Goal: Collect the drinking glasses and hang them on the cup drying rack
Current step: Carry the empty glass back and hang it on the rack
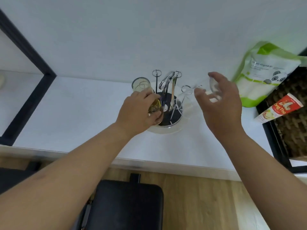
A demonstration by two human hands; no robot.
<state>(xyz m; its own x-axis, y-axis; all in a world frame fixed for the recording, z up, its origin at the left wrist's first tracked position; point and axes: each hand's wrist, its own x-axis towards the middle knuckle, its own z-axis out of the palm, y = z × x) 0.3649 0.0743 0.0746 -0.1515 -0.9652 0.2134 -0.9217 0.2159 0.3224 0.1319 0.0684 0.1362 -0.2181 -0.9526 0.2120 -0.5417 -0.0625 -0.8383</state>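
Note:
The cup drying rack (172, 119) stands on the white counter: a round dark base with thin metal prongs ending in loops. My left hand (141, 113) is shut on a tall drinking glass (141, 84) at the rack's left side. That glass is tilted, its round bottom pointing up and away, and it looks amber between my fingers. My right hand (221, 103) holds a clear glass (214, 91) just right of the right-hand looped prong (185, 88). That glass is blurred and hard to outline. Faint clear shapes below that prong cannot be told apart.
A green and white pouch with a panda (262, 72) leans against the wall at the right. A dark woven basket (292, 123) with a red and white tube (279, 107) sits beyond it. A black frame (28, 90) borders the counter's left. A black stool (127, 205) is below the counter edge.

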